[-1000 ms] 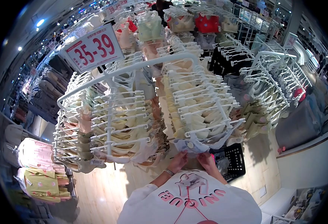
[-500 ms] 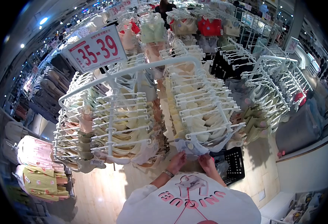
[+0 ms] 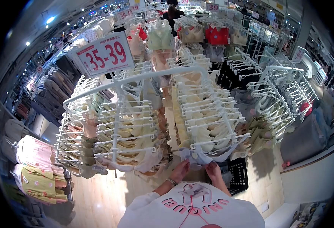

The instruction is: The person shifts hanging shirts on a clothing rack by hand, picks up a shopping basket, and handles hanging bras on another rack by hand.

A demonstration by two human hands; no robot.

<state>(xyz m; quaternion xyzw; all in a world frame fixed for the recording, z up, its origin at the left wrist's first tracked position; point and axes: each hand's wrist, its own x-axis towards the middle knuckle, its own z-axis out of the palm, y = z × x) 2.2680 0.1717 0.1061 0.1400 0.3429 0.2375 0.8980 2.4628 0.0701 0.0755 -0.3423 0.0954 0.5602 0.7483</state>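
Two bare hands meet the lower edge of a pale lilac garment (image 3: 192, 155), one at each side of it. The left hand (image 3: 180, 171) pinches the edge between thumb and fingers, and the right hand (image 3: 214, 173) pinches it a little further along; the exact finger placement is too small to tell. A bracelet (image 3: 171, 182) circles the left wrist. The garment hangs at the near end of a row, below a white hanger (image 3: 207, 143), and sags between the hands and the rack. Just right of the right hand, a black basket (image 3: 242, 175) with a perforated side stands low, partly hidden by the arm. Behind the garment, cream and yellow garments (image 3: 203, 114) hang closely packed on white hangers. A thick white rack bar (image 3: 155, 75) bends over this row and the rows to its left. Above the bar's left part, a tilted sign (image 3: 107, 55) reads 35-39. Well apart at far left hang a pink garment (image 3: 34, 152) and a yellow-green garment (image 3: 39, 184). Pale floor (image 3: 98, 197) shows below the racks.
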